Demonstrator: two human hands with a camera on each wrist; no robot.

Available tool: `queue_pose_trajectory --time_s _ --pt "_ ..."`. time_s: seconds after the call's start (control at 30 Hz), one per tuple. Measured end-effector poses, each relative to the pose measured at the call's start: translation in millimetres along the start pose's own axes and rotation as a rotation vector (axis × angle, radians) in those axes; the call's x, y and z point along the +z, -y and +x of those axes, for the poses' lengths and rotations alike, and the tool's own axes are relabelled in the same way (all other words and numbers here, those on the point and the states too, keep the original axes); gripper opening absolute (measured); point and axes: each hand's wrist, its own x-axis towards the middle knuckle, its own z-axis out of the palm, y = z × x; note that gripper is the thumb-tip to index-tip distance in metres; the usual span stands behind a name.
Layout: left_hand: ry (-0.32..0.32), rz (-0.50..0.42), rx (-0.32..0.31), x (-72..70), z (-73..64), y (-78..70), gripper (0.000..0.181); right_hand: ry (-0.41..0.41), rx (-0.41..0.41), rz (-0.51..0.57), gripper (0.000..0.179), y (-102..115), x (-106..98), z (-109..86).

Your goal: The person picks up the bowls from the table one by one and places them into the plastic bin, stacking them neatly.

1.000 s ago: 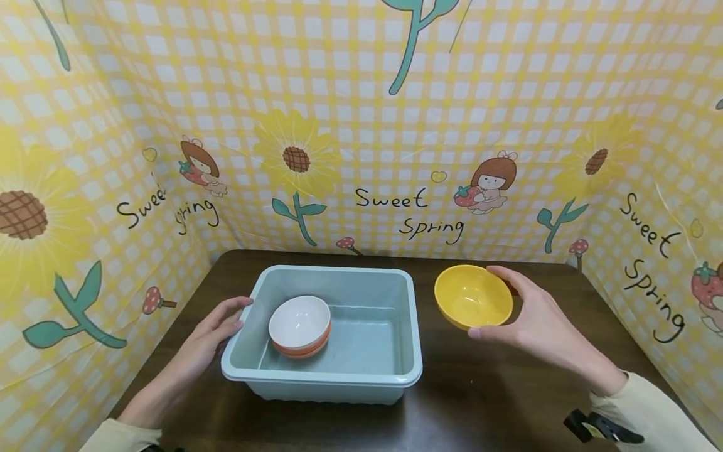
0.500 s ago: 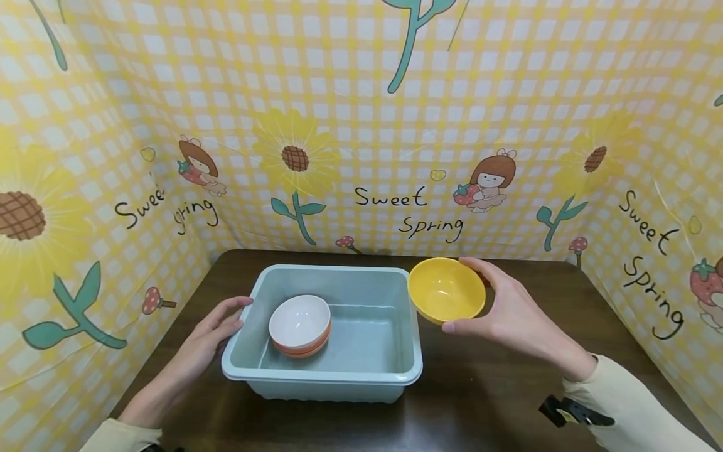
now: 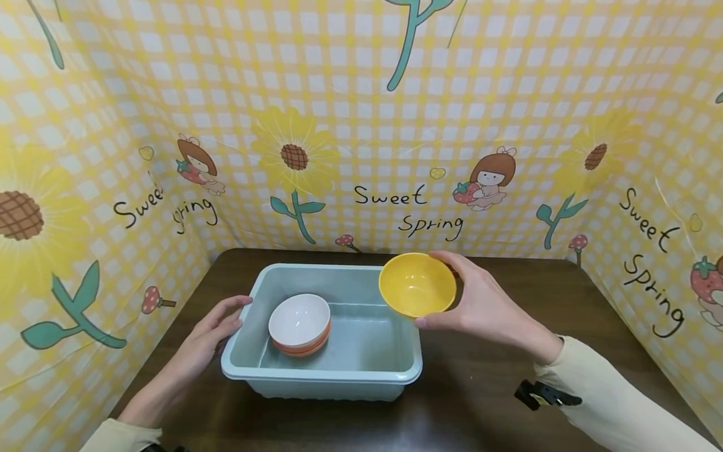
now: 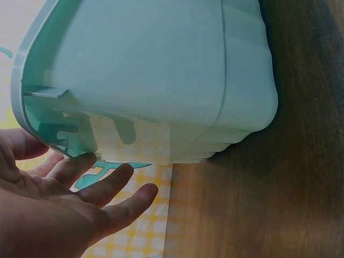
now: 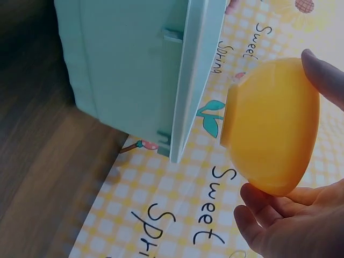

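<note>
My right hand (image 3: 480, 301) holds a yellow bowl (image 3: 417, 282) by its side, thumb near and fingers at the far rim. In the head view the bowl overlaps the back right corner of a pale blue-green plastic basin (image 3: 327, 376). The right wrist view shows the yellow bowl (image 5: 274, 123) from below, raised beside the basin's rim (image 5: 188, 80). Inside the basin, at left, sits a stack of bowls (image 3: 299, 323), white inside and orange outside. My left hand (image 3: 211, 329) rests its fingertips at the basin's left rim; its other fingers (image 4: 115, 185) are spread loosely beneath.
The basin stands on a dark brown wooden table (image 3: 508, 389). Yellow checked cloth (image 3: 361, 138) with flowers and lettering rises behind the table and along both sides.
My right hand has carried the yellow bowl leftward, from beside the basin to over its right rim. The left hand, the basin and the stacked bowls have stayed in place.
</note>
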Motion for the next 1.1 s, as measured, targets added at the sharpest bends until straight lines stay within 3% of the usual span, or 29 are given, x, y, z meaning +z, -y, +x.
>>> queue_pose_trajectory --time_s 0.6,1.1 --pt "0.003 -0.043 0.008 3.4 -2.3 6.5 0.047 0.066 -0.021 -0.020 0.110 22.8 16.9 27.3" --pt "0.002 -0.014 0.028 0.5 -1.3 0.9 0.047 0.143 -0.027 0.051 0.106 40.6 31.5 53.6"
